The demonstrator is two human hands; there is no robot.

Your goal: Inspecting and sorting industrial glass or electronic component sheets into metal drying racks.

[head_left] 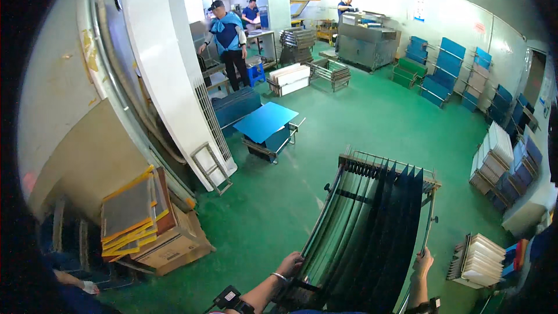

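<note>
In front of me is a metal rack [429, 184] with slots along its far bar, filled with several dark, thin panels [390, 227] standing side by side. Its left part has wider gaps between the panels. My left hand [290, 264] is closed round the left side rail near my end. On the opposite side my right hand [424, 261] grips the right side rail, fingers wrapped round it. The near end of the rack runs out of the picture at the bottom, between my forearms.
Yellow-edged framed screens [129, 209] lie on a cardboard box [177, 244] at left; another person's forearm [68, 279] shows below. Ahead stands a low rack topped by a blue sheet [266, 122]. Racks of white panels [483, 256] line the right. A person [228, 38] stands by the pillar.
</note>
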